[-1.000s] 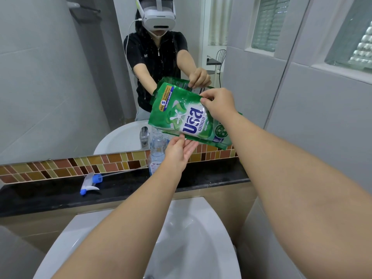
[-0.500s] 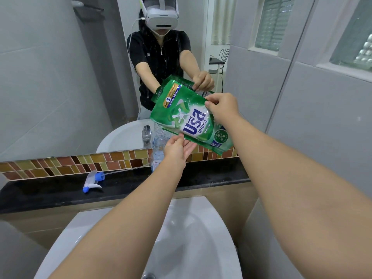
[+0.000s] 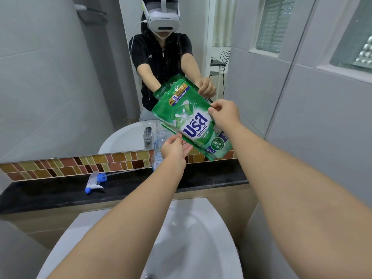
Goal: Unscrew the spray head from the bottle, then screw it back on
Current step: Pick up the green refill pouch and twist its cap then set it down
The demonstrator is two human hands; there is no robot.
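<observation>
Bathroom, black ledge (image 3: pixel 211 178) under a mirror. Green pouch (image 3: pixel 191 119) pinched by right hand (image 3: pixel 225 113) at top edge, left hand (image 3: pixel 174 148) closed on lower edge. Open bottle (image 3: pixel 159 146) just behind left fingers; spray head (image 3: pixel 94 182) well left, unscrewed. Probably refilling; afterwards, fetching and screwing on.

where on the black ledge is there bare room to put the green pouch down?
Two bare patches on the ledge: left of the spray head, and right of the bottle toward the wall. It is crowded between spray head and bottle, where the tube lies. Both hands, left and right, hold the pouch over the bottle.
</observation>
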